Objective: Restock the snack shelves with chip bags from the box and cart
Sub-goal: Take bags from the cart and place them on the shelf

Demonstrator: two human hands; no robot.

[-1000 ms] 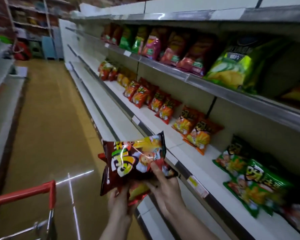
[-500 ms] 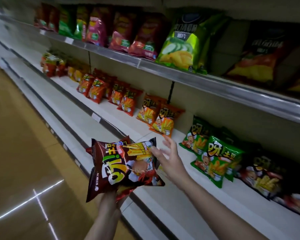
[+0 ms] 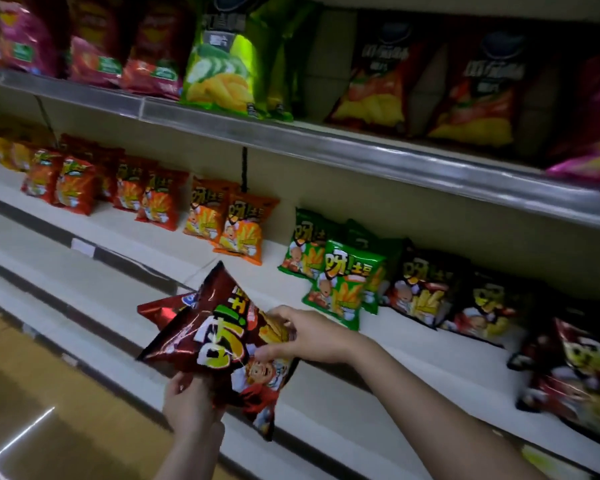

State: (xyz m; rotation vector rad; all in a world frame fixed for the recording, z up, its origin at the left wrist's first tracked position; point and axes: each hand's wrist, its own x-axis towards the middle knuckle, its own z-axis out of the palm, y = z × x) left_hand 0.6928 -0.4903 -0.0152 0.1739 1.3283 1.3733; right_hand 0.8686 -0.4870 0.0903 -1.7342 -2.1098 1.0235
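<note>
Left hand (image 3: pixel 191 401) grip clamped on dark red chip bags (image 3: pixel 219 344) from below, right hand (image 3: pixel 309 336) grip pinching the front bag's edge, white shelf (image 3: pixel 413 348) just beyond, green bags (image 3: pixel 340 285) farther back

Two hands hold dark red chip bags (image 3: pixel 219 337) in front of the middle shelf (image 3: pixel 174 252). The left hand (image 3: pixel 191 403) grips the bags' lower edge from below; the right hand (image 3: pixel 309 336) pinches the front bag's right side. A second bag, possibly more, lies behind it. On the middle shelf stand red bags (image 3: pixel 73 188), orange bags (image 3: pixel 238 233), green bags (image 3: pixel 343 285) and dark bags (image 3: pixel 426 292). Above it, the upper shelf (image 3: pixel 326 147) carries a large green bag (image 3: pixel 222 74).
</note>
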